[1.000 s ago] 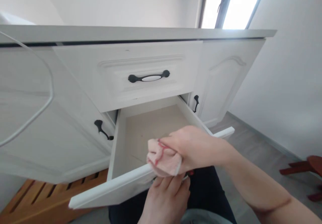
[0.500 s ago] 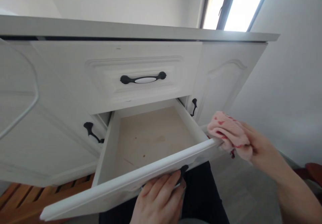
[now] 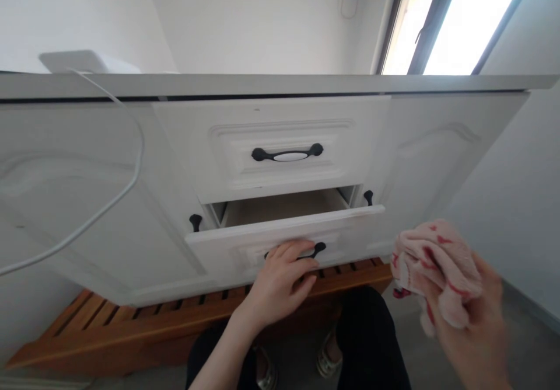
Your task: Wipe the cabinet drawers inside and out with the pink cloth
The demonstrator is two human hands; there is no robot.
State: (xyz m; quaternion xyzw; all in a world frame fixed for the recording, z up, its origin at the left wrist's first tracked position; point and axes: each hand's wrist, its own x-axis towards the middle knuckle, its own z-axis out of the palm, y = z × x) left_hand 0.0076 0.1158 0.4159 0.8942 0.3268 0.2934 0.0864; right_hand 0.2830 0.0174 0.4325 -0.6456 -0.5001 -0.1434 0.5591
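My left hand [image 3: 284, 282] lies over the dark handle [image 3: 320, 249] of the lower white drawer [image 3: 350, 226], its fingers stretched across and the thumb apart. The handle's middle is partly hidden under the fingers. That drawer stands slightly pulled out, with a narrow strip of its inside showing. To the right, my right hand [image 3: 476, 314] is closed on a bunched pink cloth [image 3: 437, 256] with red marks and small fluffy balls. The cloth hangs in the air, apart from the drawer front.
Above is a closed drawer [image 3: 293, 121] with a black-and-white handle. Cabinet doors [image 3: 429, 162] flank both drawers. A white cable [image 3: 135, 174] droops from a white box [image 3: 74, 60] on the countertop [image 3: 245, 86]. A slatted wooden bench [image 3: 100, 326] is below, near my legs.
The lower drawer has slid most of the way in, my left hand moving with it. My right hand has brought the cloth away from the drawer's corner. The view has shifted.
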